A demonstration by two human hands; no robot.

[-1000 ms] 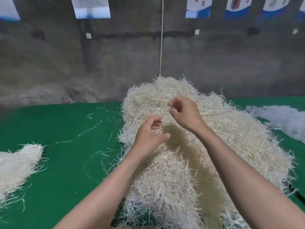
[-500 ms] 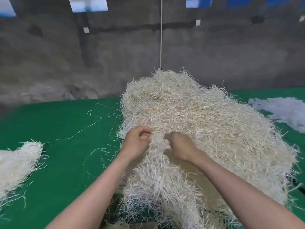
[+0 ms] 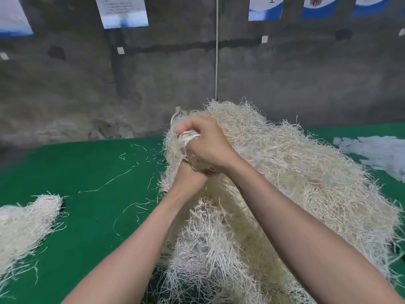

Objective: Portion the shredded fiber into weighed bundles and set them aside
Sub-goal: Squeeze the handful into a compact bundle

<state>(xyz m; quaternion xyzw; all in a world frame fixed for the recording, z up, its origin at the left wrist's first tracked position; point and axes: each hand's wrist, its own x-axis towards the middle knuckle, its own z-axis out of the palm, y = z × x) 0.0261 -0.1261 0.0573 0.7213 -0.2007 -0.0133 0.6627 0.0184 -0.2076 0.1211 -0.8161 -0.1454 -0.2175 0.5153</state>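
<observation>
From the head camera, a large heap of shredded fiber (image 3: 295,172) sat on the green table (image 3: 87,216), filling the centre and right of the view and reaching down to the near edge, where its strands looked paler and more tangled. Both bare forearms reached in from below and met at the heap's upper left flank. The right hand (image 3: 208,145) lay uppermost, its fingers curled tight round a tuft (image 3: 188,138) of pale strands that poked out between thumb and forefinger; the tuft was joined to the heap rather than lifted clear of it. The left hand (image 3: 187,179) sat directly beneath, touching the heel of the right hand and pressed against the fiber, but its fingers were hidden behind the right hand and the strands, so whether they were clamped on anything could not be told. Well apart to the left, a smaller pile (image 3: 26,220) of the same fiber rested on the table, partly cut by the frame edge. Loose strands (image 3: 105,184) lay scattered on the green between that pile and the heap. At the far right lay a flat patch of white scraps (image 3: 377,152). Behind stood a grey wall (image 3: 153,84) with posters (image 3: 122,12) and a thin cord (image 3: 216,62) hanging straight down.
</observation>
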